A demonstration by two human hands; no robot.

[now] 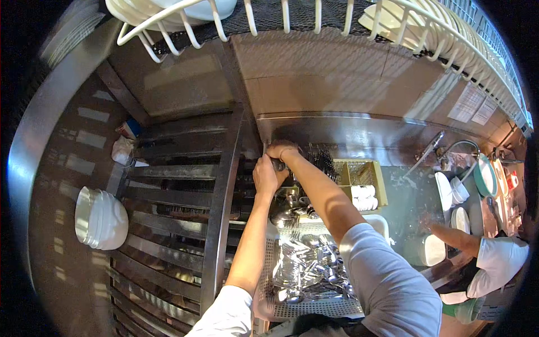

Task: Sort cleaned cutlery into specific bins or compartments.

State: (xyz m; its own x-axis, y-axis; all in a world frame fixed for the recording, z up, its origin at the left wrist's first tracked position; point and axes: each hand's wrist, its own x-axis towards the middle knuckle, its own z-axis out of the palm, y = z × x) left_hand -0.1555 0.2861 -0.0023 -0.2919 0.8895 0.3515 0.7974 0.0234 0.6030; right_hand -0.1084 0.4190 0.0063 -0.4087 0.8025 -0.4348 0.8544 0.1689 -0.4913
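Both my arms reach forward to the back left corner of the steel counter. My left hand [266, 175] is closed around something dark and metallic, perhaps cutlery, whose kind cannot be told. My right hand [283, 151] is right beside it, bent over the same spot, its fingers partly hidden. Below my hands, a compartment rack [381, 185] holds upright dark-looking cutlery [322, 162], spoons [288, 204] and white spoons [364, 197]. Nearer to me, a white perforated plastic basket [320, 311] holds a heap of metal forks and spoons [309, 267].
White bowls [101, 219] sit stacked on a dark slatted shelf [177, 196] at left. Overhead hangs a white wire rack [318, 17] with plates. At right, a co-worker's arm [457, 239] reaches over a water-filled sink [400, 198], near a faucet [429, 145] and dishes.
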